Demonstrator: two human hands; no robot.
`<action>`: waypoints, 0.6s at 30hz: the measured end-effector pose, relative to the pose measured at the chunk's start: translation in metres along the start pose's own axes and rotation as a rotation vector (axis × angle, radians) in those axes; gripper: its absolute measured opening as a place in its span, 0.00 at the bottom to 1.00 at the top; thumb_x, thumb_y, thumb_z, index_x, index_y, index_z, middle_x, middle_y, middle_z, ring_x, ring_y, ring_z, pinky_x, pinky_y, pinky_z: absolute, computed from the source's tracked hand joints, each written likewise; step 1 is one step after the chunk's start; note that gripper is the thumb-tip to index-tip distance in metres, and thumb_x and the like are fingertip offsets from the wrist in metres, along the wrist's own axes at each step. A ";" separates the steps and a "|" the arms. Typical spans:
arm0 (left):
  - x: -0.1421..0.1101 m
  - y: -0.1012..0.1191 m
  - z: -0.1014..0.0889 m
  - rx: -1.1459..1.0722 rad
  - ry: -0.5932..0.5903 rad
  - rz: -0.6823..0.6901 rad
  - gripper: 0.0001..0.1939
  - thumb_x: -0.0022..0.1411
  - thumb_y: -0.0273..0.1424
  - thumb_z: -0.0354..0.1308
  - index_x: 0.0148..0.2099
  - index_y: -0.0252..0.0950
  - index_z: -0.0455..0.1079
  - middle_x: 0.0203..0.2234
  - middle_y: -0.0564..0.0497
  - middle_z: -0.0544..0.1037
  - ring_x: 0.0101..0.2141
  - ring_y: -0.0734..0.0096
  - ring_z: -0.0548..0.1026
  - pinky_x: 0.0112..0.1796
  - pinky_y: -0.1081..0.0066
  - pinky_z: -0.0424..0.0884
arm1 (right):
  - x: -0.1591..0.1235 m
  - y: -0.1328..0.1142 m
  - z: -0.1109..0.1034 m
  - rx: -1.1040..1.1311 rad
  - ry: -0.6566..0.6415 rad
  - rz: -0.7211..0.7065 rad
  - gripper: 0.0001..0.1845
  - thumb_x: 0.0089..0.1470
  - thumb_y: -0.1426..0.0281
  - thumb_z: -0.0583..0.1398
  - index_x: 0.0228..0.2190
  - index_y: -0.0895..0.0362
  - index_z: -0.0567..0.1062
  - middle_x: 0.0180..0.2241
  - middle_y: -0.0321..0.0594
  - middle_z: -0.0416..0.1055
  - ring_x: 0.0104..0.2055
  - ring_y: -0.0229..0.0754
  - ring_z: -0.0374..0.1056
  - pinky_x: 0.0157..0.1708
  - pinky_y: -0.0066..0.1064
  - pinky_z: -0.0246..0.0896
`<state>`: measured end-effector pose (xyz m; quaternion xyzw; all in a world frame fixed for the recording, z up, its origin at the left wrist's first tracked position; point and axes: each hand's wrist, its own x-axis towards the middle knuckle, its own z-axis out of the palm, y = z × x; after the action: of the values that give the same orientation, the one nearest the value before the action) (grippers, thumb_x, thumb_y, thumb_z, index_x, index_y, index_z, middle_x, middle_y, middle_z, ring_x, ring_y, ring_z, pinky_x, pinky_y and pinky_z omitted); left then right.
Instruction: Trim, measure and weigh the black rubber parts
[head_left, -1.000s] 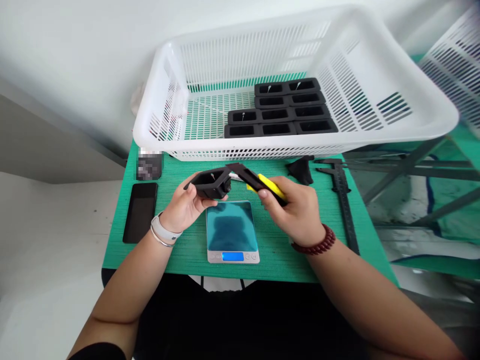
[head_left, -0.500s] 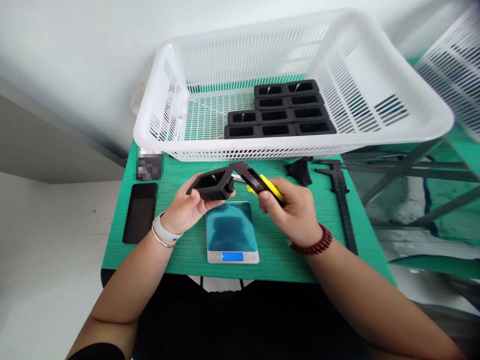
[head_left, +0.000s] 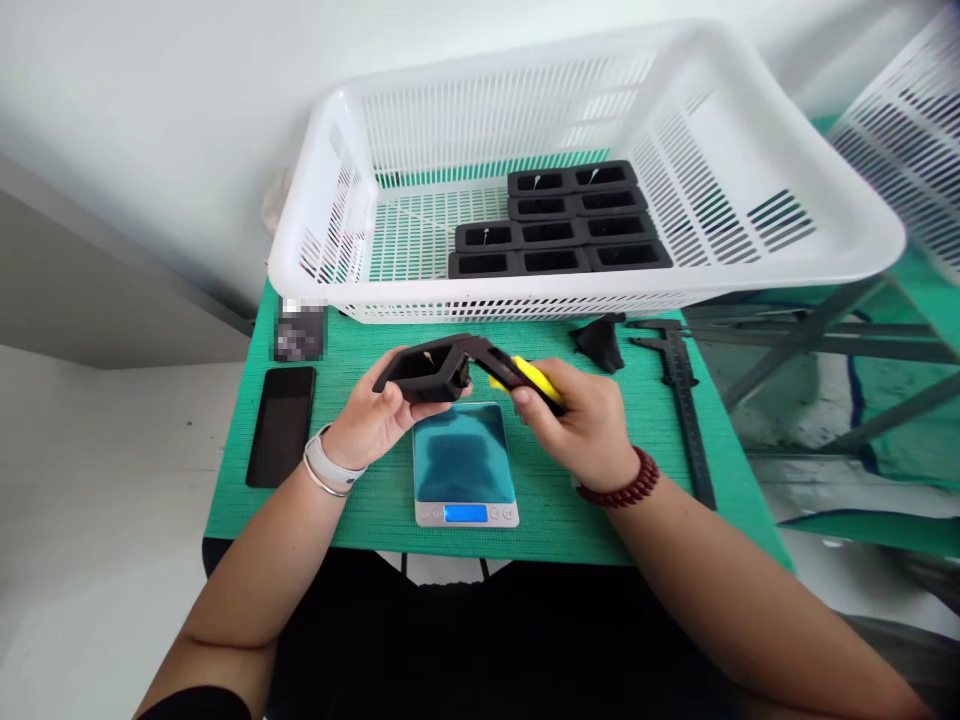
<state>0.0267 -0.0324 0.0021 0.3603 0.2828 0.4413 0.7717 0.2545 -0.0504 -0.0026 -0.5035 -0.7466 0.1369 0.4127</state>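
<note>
My left hand [head_left: 367,420] is closed on a black rectangular hollow part [head_left: 427,385], held tilted above the scale with its opening facing up. In my right hand [head_left: 581,415] is a yellow-and-black utility knife [head_left: 536,380], its dark blade pointing up and left. The blade tip meets the right end of the hollow part, at the upper corner; whether it is cutting in I cannot tell. Just below both hands lies a small digital scale [head_left: 465,455] with a blue-green plate and a lit blue display.
A large white basket [head_left: 585,290] at the back holds several similar black parts [head_left: 551,232]. A phone [head_left: 280,425] and a blurred-out dark item [head_left: 298,335] lie at left. At right are a black scrap [head_left: 600,343] and a dark caliper [head_left: 684,410] on the green table mat [head_left: 360,520].
My right hand has shifted slightly left and down with the knife, bringing its blade against the corner of the hollow part. The left hand has barely moved.
</note>
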 end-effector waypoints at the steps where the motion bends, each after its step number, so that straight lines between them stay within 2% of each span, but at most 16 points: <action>1: 0.000 0.000 0.000 0.000 0.001 -0.002 0.28 0.49 0.43 0.70 0.49 0.37 0.69 0.46 0.43 0.78 0.47 0.52 0.78 0.44 0.64 0.78 | 0.000 0.000 0.000 -0.013 0.012 0.032 0.16 0.60 0.58 0.55 0.30 0.56 0.73 0.19 0.35 0.71 0.18 0.35 0.64 0.19 0.27 0.54; 4: 0.001 0.000 0.001 0.001 0.024 0.010 0.28 0.49 0.43 0.70 0.49 0.37 0.69 0.47 0.43 0.77 0.46 0.54 0.79 0.44 0.64 0.78 | 0.000 0.000 0.000 -0.010 0.044 0.038 0.16 0.60 0.58 0.55 0.30 0.57 0.73 0.18 0.34 0.70 0.18 0.35 0.64 0.19 0.26 0.55; 8: 0.001 0.000 0.000 -0.013 0.033 0.021 0.26 0.48 0.42 0.70 0.48 0.38 0.70 0.46 0.45 0.78 0.44 0.57 0.80 0.43 0.67 0.79 | -0.001 0.001 0.001 -0.018 0.026 -0.110 0.15 0.60 0.59 0.55 0.32 0.57 0.74 0.21 0.35 0.72 0.17 0.34 0.63 0.18 0.26 0.54; 14: 0.000 0.004 0.001 -0.029 -0.027 -0.018 0.27 0.48 0.43 0.70 0.48 0.38 0.71 0.44 0.45 0.80 0.40 0.58 0.82 0.39 0.70 0.79 | -0.002 0.003 0.001 -0.120 0.135 -0.035 0.14 0.59 0.60 0.55 0.32 0.56 0.73 0.18 0.34 0.70 0.16 0.34 0.63 0.18 0.27 0.53; 18: 0.000 0.005 0.001 -0.046 -0.024 -0.007 0.26 0.48 0.43 0.70 0.47 0.38 0.71 0.44 0.46 0.80 0.40 0.59 0.82 0.39 0.71 0.80 | -0.003 0.001 0.000 -0.093 0.094 -0.153 0.14 0.59 0.60 0.56 0.32 0.57 0.74 0.21 0.36 0.73 0.17 0.34 0.64 0.18 0.27 0.54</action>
<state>0.0251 -0.0313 0.0065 0.3469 0.2646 0.4406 0.7846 0.2556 -0.0524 -0.0052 -0.4697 -0.7683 0.0465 0.4324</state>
